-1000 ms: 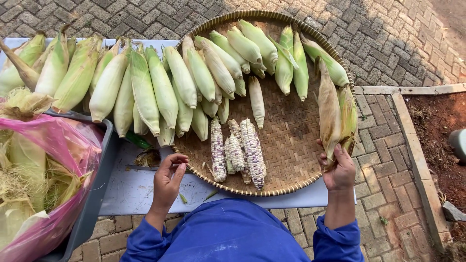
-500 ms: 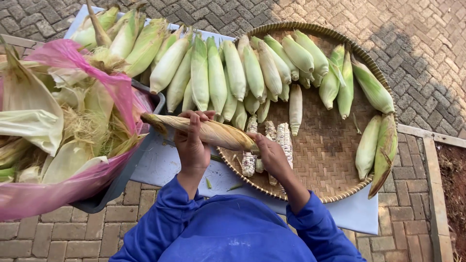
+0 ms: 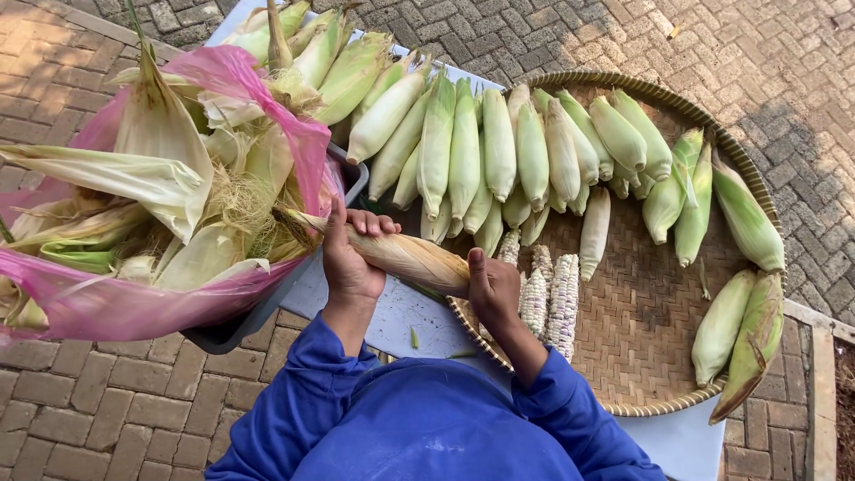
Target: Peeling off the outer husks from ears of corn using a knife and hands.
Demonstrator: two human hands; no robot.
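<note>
- At centre, over the table edge: husked corn ear (image 3: 410, 258), light, stiff, papery; best taken at both ends.
- Left hand (image 3: 349, 258) wrapped around its nine-o'clock end; right hand (image 3: 492, 287) clasping the three-o'clock end.
- Woven tray (image 3: 659, 356) at three o'clock.

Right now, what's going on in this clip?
A person in a blue long-sleeved top holds one pale, husk-wrapped corn ear with both hands: the left hand at its tip end beside the pink plastic bag of stripped husks, the right hand at the other end. Several husked speckled cobs lie in the round woven bamboo tray, and a row of green unhusked ears lies across its far side.
</note>
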